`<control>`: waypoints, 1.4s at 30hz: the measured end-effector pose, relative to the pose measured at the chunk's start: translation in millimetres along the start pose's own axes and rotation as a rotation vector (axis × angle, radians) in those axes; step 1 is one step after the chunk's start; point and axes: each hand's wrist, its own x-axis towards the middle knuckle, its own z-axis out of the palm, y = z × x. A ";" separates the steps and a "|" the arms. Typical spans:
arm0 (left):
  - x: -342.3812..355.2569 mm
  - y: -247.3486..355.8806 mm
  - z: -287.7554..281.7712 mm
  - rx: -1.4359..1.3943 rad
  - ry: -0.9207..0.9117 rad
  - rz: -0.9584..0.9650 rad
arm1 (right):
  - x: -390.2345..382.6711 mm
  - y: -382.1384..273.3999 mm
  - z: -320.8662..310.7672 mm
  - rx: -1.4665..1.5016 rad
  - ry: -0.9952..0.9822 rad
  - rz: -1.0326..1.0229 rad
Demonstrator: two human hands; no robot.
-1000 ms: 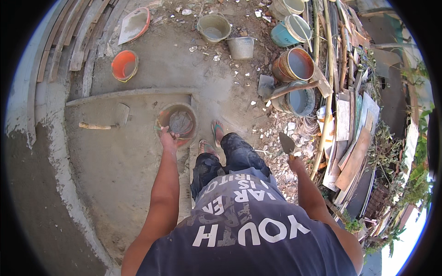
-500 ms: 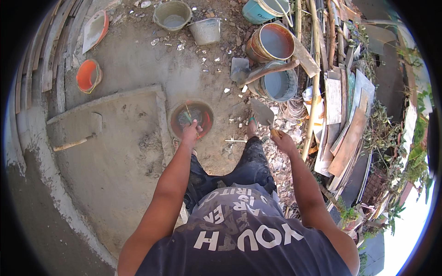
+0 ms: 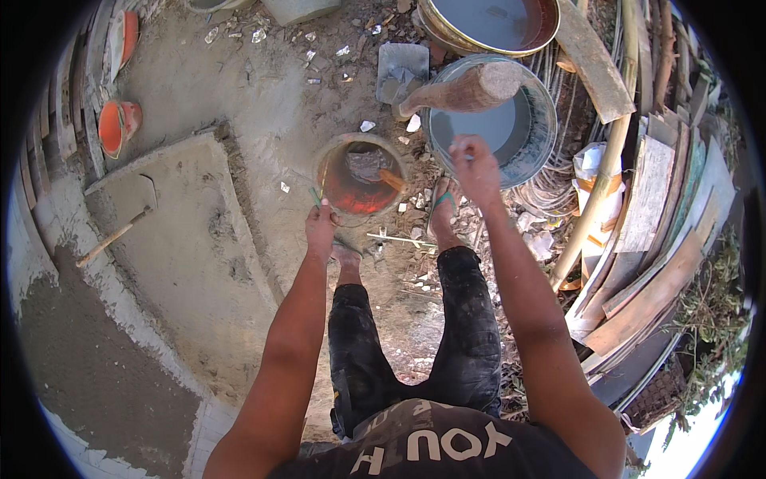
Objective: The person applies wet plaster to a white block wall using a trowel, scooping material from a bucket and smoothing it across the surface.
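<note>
Dirt ground point(image 3: 279, 104); left hand point(image 3: 321, 228) clamped on green handle point(image 3: 317, 196) of round orange plastic bucket point(image 3: 353, 199), mid-frame; wooden-handled tool point(image 3: 390, 180) already in, bucket grounded. Blurred right hand point(image 3: 476, 169): grip unclear.

The grey-rimmed, red-walled bucket point(image 3: 355, 197) opens upward, a trowel point(image 3: 391, 180) inside, its wooden handle at the right rim.

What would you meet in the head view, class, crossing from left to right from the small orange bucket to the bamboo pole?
Small orange bucket → red-walled bucket held by its handle in the left hand → right hand → bamboo pole.
</note>
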 end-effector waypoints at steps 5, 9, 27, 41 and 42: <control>44.7 -71.5 27.1 0.953 0.515 0.628 | 136.2 213.8 -126.5 -0.460 0.115 0.316; -9.8 -49.7 43.6 0.310 0.137 0.112 | 137.5 156.2 -61.2 0.871 -0.193 0.822; 120.6 -131.3 99.3 -0.836 -0.368 -0.526 | 147.9 201.9 -101.7 -0.372 0.247 0.239; 116.4 -95.4 121.7 -0.662 0.129 -0.228 | 4.6 -13.5 12.6 0.206 -0.323 0.354; 118.6 -87.0 116.5 -0.238 0.199 -0.049 | 35.9 51.4 -5.4 0.203 -0.126 0.403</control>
